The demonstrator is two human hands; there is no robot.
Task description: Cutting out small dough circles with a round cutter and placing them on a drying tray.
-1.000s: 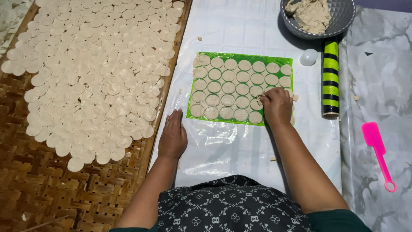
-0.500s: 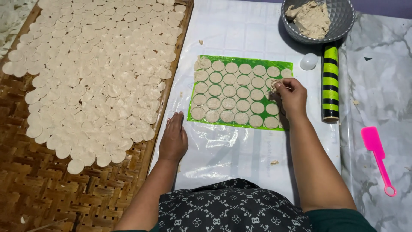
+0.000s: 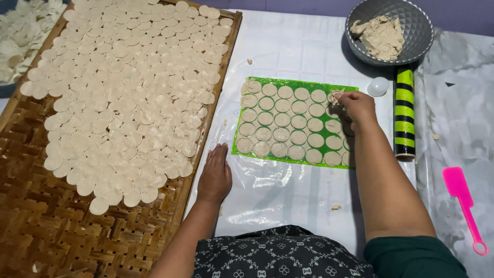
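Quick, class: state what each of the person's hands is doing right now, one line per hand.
Left hand: open, flat, palm down on the white plastic sheet, holding nothing.
Right hand: fingers pinched on a scrap of dough at the green mat.

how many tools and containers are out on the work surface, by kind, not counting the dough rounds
Bowl: 1
Rolling pin: 1
Pink spatula: 1
Green mat: 1
Woven tray: 1
Small white cutter: 1
Total: 6
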